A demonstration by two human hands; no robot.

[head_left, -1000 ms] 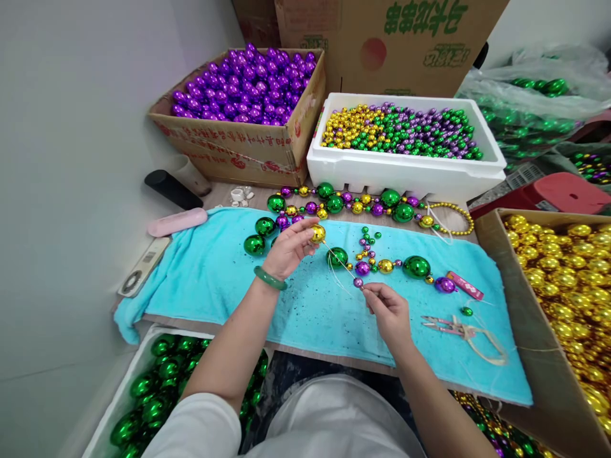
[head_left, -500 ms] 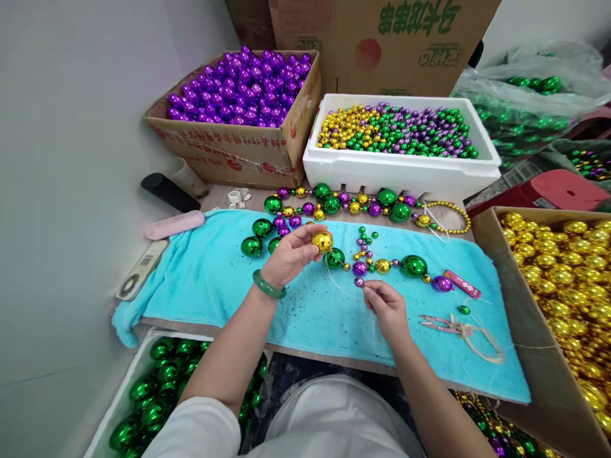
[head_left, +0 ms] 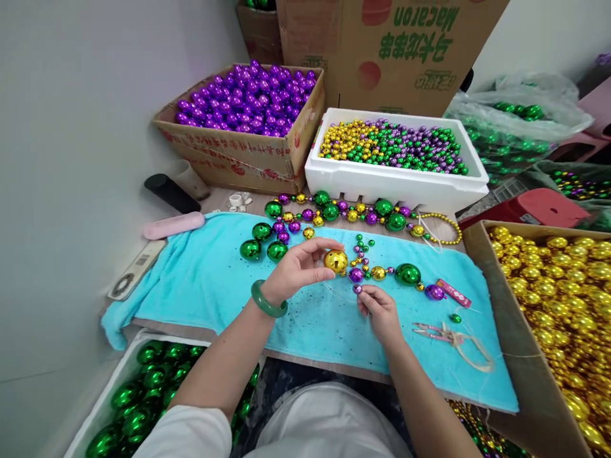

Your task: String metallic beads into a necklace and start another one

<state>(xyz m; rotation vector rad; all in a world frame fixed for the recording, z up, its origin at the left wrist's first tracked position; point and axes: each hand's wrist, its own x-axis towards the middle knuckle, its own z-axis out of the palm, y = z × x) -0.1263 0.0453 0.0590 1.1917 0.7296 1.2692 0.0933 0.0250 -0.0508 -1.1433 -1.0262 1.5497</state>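
Observation:
My left hand (head_left: 305, 268), with a green bangle (head_left: 268, 299) on the wrist, pinches a large shiny gold bead (head_left: 335, 261) between thumb and fingers. Just to the right and lower, my right hand (head_left: 379, 310) has a small purple bead (head_left: 357, 289) at its fingertips. A thin clear string (head_left: 334, 291) runs between the two hands. Behind them a partly strung row lies on the blue towel (head_left: 224, 286), including a purple bead (head_left: 356, 275) and a large green bead (head_left: 407, 274). Several small loose beads (head_left: 359, 249) lie beyond the row.
Thread snips (head_left: 434, 332) lie at the right of the towel. A finished-looking bead strand (head_left: 329, 212) stretches along its back edge. Behind stand a carton of purple beads (head_left: 219, 152) and a white foam box (head_left: 396, 181). A carton of gold beads (head_left: 506, 318) stands right; green beads (head_left: 138, 420) sit lower left.
My left hand has moved right and slightly down with the gold bead, closer to my right hand. It now covers the large green bead that was beside it. The camera view has shifted a little.

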